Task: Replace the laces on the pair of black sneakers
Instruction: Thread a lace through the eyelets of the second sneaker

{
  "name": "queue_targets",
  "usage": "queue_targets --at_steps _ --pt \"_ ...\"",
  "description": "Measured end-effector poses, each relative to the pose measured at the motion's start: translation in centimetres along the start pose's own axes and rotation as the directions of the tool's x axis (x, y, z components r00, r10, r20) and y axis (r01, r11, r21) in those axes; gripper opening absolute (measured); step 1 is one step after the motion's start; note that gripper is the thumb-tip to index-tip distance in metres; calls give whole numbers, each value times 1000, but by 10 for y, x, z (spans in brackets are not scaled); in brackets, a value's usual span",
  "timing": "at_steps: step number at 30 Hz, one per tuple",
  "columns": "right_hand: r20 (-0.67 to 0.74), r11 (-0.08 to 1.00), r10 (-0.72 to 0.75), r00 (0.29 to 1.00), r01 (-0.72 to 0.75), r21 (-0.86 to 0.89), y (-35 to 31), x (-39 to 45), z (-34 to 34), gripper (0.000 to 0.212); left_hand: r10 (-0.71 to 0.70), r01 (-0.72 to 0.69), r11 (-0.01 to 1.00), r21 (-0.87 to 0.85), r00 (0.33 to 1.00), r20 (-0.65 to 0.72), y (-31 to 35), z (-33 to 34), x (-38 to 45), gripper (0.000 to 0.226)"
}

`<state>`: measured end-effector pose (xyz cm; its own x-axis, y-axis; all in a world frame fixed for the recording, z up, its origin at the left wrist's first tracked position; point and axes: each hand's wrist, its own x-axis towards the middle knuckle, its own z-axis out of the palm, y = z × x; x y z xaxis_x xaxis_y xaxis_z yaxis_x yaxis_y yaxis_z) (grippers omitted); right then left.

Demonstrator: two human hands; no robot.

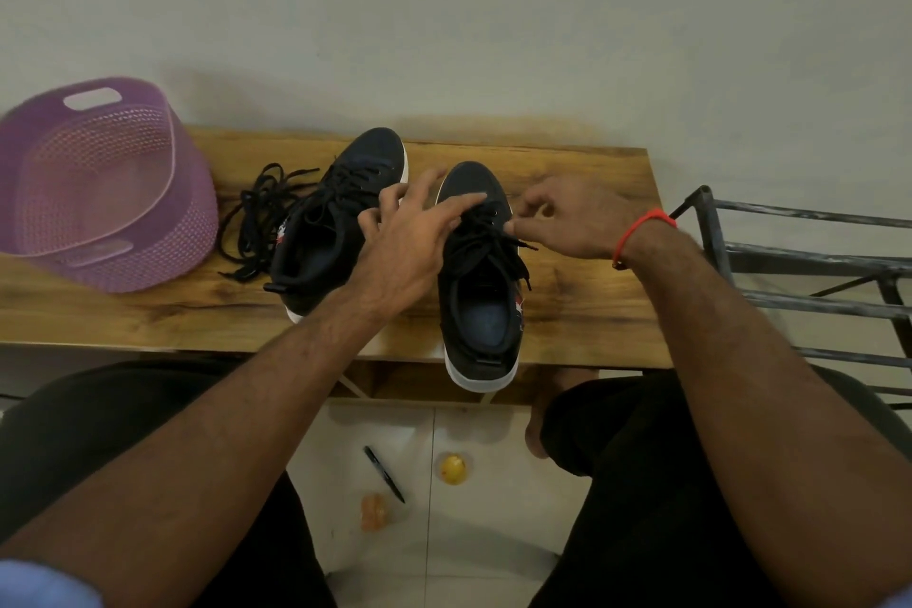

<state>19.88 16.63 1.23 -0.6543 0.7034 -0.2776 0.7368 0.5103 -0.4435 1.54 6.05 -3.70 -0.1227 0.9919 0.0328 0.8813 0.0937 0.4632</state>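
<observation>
Right black canvas sneaker w/ white sole [481, 306] overhangs wooden tabletop's [592, 301] near edge. Left hand [409, 237], fingers straight, rests on its black laces [486, 237]; right hand [572, 217] pinches a lace end. Left black sneaker [340, 212] sits mid-table, loose black laces [256, 222] beside it, by far-left purple plastic basket [98, 183].

Black sneakers [478, 272] upright, side by side

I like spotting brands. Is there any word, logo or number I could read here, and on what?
No text can be read.
Left sneaker: red and white mark on its side, too blurred to read.
Right sneaker: a similar mark by the collar, also unreadable.
Pen on the floor: no legible print.
</observation>
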Motion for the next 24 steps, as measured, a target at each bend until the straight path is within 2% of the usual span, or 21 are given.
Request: queue_targets --at_steps 3,5,11,19,24 --pt "72 999 -20 997 18 39 -6 -7 3 31 1 -1 998 70 1000 10 2 1 -1 35" --pt "68 999 -36 997 35 18 -8 -7 7 38 -9 11 998 68 1000 -19 3 2 -2 29" --pt "33 998 -54 998 53 13 -5 -1 10 20 -3 27 989 146 986 -164 1 -5 -5 21" --pt "45 995 -98 994 98 4 -1 -3 2 9 -7 49 970 238 985 -174 -7 -17 -4 18" --pt "132 995 -103 986 104 -5 5 -8 -5 12 0 44 970 238 983 -183 -14 -18 -5 14"
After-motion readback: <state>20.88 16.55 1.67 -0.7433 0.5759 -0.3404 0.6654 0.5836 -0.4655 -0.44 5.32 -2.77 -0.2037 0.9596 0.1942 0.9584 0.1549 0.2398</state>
